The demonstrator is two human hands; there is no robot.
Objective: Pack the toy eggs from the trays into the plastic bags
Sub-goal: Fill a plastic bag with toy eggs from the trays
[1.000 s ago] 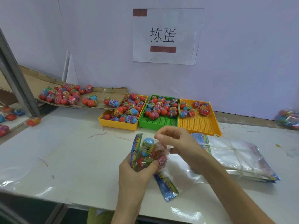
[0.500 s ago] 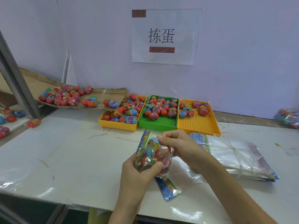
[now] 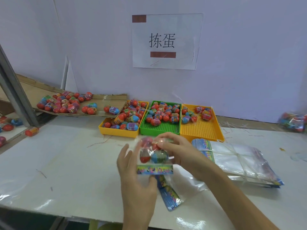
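White table (image 3: 66, 163) across the whole width, white wall (image 3: 240, 55) behind with a paper sign (image 3: 166, 41) stuck on. Cardboard sheet (image 3: 41, 95) sloping down at far left, scattered with toy eggs (image 3: 61, 103). Three perforated trays side by side along the wall: left yellow tray (image 3: 116, 131) crowded with eggs, green tray (image 3: 159, 128) filled in its far half, right yellow tray (image 3: 201, 130) with a few eggs at its far end. Tied stack of empty plastic bags (image 3: 240, 161) flat on the table, right of centre. Above the table's near middle, filled bag (image 3: 154, 155) held up, printed header strip at the bottom, red and blue eggs inside. Right hand (image 3: 179, 150) pinching the upper part of that bag. Left hand (image 3: 134, 176) below, fingers spread beside it, thumb touching the header. Another empty bag (image 3: 169, 195) lying flat underneath.
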